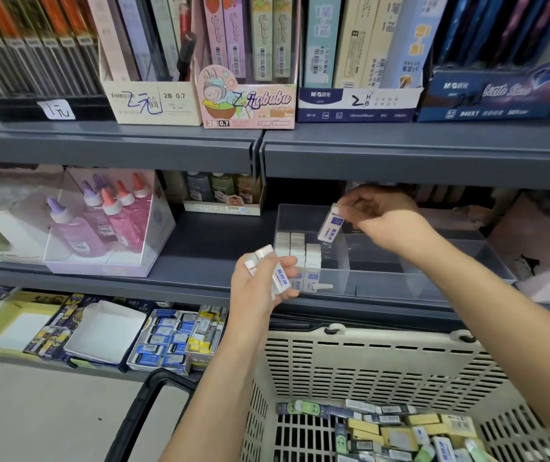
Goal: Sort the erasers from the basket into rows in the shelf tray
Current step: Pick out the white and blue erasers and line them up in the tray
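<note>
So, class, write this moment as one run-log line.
left hand: grips spare erasers | right hand: pinches one eraser above shelf tray | rows: started at tray's left | basket: loose erasers inside

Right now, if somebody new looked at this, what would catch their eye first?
The right hand pinches a white and blue eraser tilted over the clear tray on the middle shelf, where short rows of erasers stand at its left end. Just below, the left hand grips a small bunch of erasers, and the cream basket at the bottom holds a loose pile more.
</note>
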Demonstrator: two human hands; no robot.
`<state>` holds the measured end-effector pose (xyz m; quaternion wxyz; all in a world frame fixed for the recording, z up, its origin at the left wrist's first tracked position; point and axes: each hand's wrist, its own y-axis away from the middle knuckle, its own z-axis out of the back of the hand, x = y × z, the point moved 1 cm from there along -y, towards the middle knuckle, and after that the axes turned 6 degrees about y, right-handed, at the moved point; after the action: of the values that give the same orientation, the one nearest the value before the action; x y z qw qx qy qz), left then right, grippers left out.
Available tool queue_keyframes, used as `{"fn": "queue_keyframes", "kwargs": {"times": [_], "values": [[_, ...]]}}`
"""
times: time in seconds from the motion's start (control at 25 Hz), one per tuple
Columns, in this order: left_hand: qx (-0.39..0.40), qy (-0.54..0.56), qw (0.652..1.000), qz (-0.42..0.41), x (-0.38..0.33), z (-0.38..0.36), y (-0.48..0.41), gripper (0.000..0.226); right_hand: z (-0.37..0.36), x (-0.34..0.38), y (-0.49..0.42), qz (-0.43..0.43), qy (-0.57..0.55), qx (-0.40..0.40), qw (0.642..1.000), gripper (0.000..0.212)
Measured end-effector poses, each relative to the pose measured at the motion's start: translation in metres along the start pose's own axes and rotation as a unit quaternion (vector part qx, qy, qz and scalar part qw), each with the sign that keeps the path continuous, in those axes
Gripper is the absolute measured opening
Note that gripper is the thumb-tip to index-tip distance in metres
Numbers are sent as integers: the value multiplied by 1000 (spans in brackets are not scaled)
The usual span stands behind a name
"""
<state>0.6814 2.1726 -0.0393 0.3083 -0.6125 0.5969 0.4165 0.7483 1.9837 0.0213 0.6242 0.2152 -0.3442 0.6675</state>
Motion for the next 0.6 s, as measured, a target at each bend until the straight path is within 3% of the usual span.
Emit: {"fn": "queue_keyframes", "kwargs": {"times": [0.16,0.44,0.6], "values": [[-17,-19,1000,-9,3,1,0,10,-16,-4,-4,25,152,8,988,9],[-30,-43,999,-7,1,0,0,26,-48,-6,-3,24,214,95,972,9],[-4,-61,998,-20,-1,0,3,22,-51,-7,-2,52,264,103,957,20]]}}
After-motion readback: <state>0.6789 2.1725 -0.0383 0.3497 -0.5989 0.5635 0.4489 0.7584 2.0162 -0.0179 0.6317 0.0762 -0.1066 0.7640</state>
